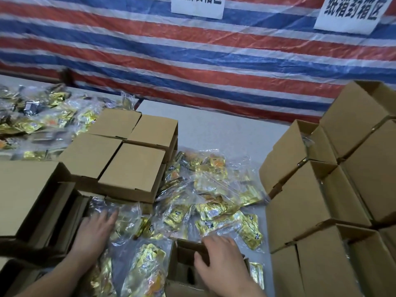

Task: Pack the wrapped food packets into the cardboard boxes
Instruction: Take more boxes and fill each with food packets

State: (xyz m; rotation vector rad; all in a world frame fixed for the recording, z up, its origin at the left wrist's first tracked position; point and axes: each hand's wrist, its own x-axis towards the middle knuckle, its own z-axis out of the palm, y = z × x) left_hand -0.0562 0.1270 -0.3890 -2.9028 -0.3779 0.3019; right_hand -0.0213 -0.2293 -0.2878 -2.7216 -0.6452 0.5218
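Note:
Clear bags of gold-wrapped food packets (pixel 212 202) lie heaped on the grey table in front of me. My left hand (pixel 95 232) presses flat, fingers straight, on one clear bag of packets (pixel 128 224) at the mouth of an open cardboard box (pixel 53 211) on the left. My right hand (pixel 220 260) grips the upper flap of a small open cardboard box (pixel 184 264) at the bottom centre, thumb inside and fingers curled over the edge. Another bag of packets (pixel 147 266) lies between my two forearms.
A block of closed cardboard boxes (pixel 120 155) sits behind my left hand. Stacked cardboard boxes (pixel 321 202) rise at the right. More loose packets (pixel 38 123) cover the table's far left. A red, white and blue striped tarp (pixel 192 61) with paper signs hangs behind.

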